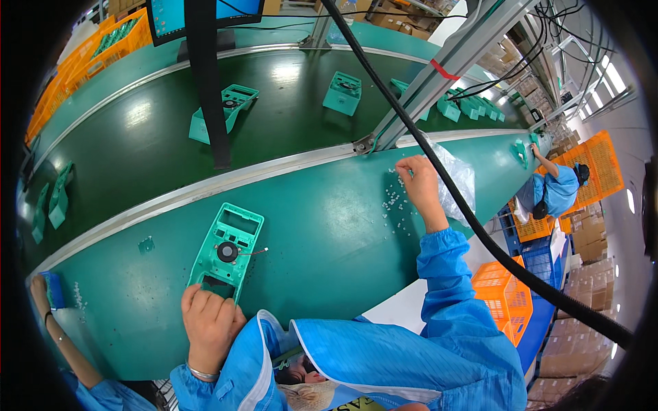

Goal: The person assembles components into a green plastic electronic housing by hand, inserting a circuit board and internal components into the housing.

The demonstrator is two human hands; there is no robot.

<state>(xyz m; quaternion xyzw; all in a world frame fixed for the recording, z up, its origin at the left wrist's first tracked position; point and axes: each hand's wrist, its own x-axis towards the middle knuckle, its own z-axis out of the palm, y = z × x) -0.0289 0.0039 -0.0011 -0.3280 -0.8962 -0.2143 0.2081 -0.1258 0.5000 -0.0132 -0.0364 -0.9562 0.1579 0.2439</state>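
A green plastic housing (pixel 241 264) lies on the bench in front of me, its open inner side up. A round black speaker (pixel 227 251) sits in its middle, with a thin red-and-black lead running out to a small white connector (pixel 266 250). My left hand (pixel 211 322) is closed on the housing's near end. Farther right, my right hand (pixel 419 183) is pinched together above the bench, beside many tiny clear pieces (pixel 394 200) scattered there. Whatever is between its fingertips is too small to make out. A clear plastic bag (pixel 456 175) lies just beyond that hand.
Behind a metal rail (pixel 274 168), a dark conveyor belt (pixel 288 137) carries more green housings (pixel 343 94). A black cable (pixel 473 222) crosses the view at right. A co-worker's hand (pixel 41 296) holds something blue at far left; another person (pixel 563 188) works at far right. Orange crates (pixel 504 291) stand at right.
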